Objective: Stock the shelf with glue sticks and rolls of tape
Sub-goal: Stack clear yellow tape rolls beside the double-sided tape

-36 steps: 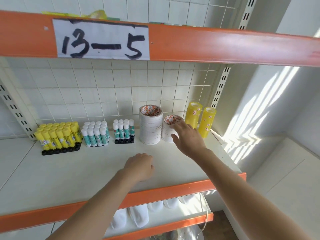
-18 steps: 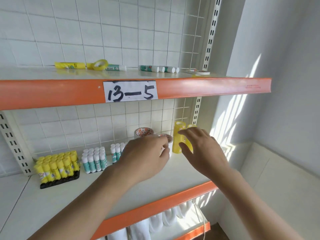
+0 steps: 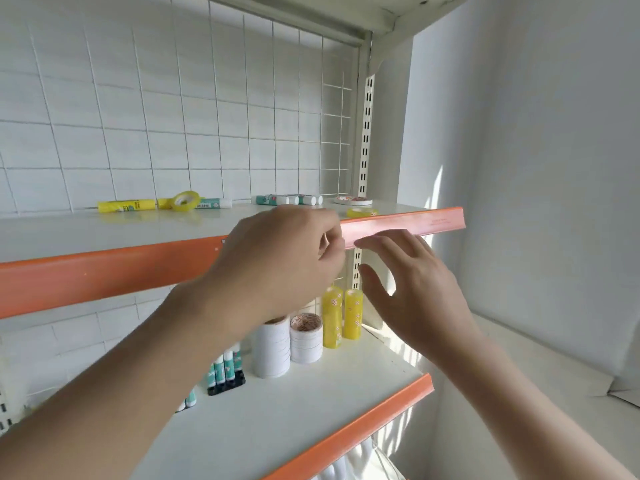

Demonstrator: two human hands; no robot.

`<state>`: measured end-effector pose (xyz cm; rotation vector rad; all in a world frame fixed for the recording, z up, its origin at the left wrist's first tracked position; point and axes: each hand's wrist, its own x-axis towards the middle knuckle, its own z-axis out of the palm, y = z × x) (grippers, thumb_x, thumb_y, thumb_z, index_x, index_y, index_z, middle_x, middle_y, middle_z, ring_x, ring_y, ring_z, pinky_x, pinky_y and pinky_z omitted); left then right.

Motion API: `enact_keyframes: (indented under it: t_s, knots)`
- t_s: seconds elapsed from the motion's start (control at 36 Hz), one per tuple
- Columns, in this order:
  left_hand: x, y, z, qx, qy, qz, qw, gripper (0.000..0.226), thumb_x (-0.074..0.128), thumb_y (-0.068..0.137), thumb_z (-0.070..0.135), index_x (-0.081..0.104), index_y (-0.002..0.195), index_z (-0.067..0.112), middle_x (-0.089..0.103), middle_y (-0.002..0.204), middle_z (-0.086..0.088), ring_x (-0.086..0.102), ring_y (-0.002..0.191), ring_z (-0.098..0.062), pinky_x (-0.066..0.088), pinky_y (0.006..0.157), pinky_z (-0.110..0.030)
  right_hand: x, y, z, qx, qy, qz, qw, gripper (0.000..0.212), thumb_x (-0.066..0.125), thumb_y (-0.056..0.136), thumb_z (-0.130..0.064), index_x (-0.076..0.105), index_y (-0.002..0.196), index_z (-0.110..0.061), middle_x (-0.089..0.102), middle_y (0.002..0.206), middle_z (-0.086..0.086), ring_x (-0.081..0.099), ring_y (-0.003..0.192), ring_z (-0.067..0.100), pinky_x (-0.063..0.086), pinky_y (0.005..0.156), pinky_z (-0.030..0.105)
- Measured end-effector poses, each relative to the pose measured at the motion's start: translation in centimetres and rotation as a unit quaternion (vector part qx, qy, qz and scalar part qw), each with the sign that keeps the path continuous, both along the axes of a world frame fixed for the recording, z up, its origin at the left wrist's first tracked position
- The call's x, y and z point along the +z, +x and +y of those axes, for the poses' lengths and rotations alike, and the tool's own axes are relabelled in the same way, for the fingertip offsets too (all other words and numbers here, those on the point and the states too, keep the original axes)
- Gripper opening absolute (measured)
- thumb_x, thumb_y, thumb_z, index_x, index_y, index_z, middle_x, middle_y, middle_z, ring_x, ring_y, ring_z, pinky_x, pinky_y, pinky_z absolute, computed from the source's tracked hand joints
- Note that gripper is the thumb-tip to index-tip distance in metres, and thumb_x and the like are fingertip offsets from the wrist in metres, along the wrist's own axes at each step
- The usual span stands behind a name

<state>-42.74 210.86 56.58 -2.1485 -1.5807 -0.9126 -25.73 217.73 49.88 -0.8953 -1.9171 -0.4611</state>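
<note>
I'm holding my left hand [image 3: 277, 265] loosely curled, grasping nothing visible, and my right hand [image 3: 412, 289] released; the flat yellow tape roll [image 3: 362, 212] is lying just beyond both.

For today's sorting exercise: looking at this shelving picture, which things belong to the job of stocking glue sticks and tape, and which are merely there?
Belong to the job:
yellow glue stick
loose yellow tape roll
green glue sticks
white tape stacks
yellow tape stacks
left hand
right hand

Merely there:
wire grid backing
orange shelf edge
slotted upright
</note>
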Motion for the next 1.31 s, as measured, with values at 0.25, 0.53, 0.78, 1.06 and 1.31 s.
enact_keyframes:
  t_s: [0.25, 0.53, 0.78, 1.06, 1.31]
  knots:
    - [4.1, -1.2, 4.6, 0.078, -0.011, 0.089, 0.993, 0.019, 0.044, 0.094, 0.033, 0.061, 0.092, 0.026, 0.063, 0.094, 0.008, 0.056, 0.088, -0.018, 0.044, 0.071, -0.031, 4.8, 0.1, 5.5, 0.016, 0.007, 0.009, 1.0, 0.026, 0.056, 0.092, -0.026, 0.063, 0.116, -0.02, 0.062, 0.112, 0.0, 0.057, 0.105, 0.024, 0.048, 0.079, 0.035]
    - [6.5, 2.4, 12.5, 0.062, -0.121, 0.146, 0.98, 0.025, 0.044, 0.095, 0.027, 0.063, 0.111, 0.026, 0.061, 0.113, 0.006, 0.055, 0.104, -0.019, 0.048, 0.088, -0.035, 8.6, 2.6, 16.3, -0.016, -0.138, -0.072, 0.988, 0.025, 0.049, 0.097, -0.024, 0.062, 0.118, -0.024, 0.06, 0.116, 0.004, 0.054, 0.112, 0.026, 0.047, 0.09, 0.039]
    - [5.6, 5.6, 19.3, 0.027, -0.253, 0.111, 0.961, 0.025, 0.053, 0.094, 0.036, 0.066, 0.109, 0.021, 0.065, 0.11, 0.003, 0.059, 0.101, -0.018, 0.048, 0.091, -0.033, 9.7, 3.1, 23.0, 0.022, -0.224, -0.123, 0.967, 0.023, 0.052, 0.096, -0.027, 0.066, 0.112, -0.018, 0.063, 0.116, 0.005, 0.057, 0.105, 0.02, 0.045, 0.092, 0.033]
    - [5.1, 4.5, 22.8, 0.101, -0.262, 0.078, 0.957, 0.023, 0.06, 0.09, 0.039, 0.059, 0.091, 0.016, 0.062, 0.092, -0.002, 0.055, 0.083, -0.02, 0.042, 0.068, -0.028, 10.8, 1.0, 29.4, -0.057, -0.323, -0.329, 0.885, 0.057, 0.045, 0.097, -0.028, 0.026, 0.151, -0.021, 0.034, 0.154, 0.005, 0.036, 0.138, 0.025, 0.032, 0.111, 0.038]
    - [4.7, 4.2, 23.9, 0.132, -0.234, 0.016, 0.963, 0.022, 0.067, 0.08, 0.037, 0.056, 0.076, 0.018, 0.056, 0.074, -0.001, 0.048, 0.066, -0.019, 0.036, 0.061, -0.027, 10.7, 0.5, 29.2, -0.034, -0.247, -0.348, 0.904, 0.034, 0.045, 0.099, -0.021, 0.061, 0.127, -0.01, 0.06, 0.125, 0.008, 0.054, 0.116, 0.029, 0.044, 0.095, 0.034]
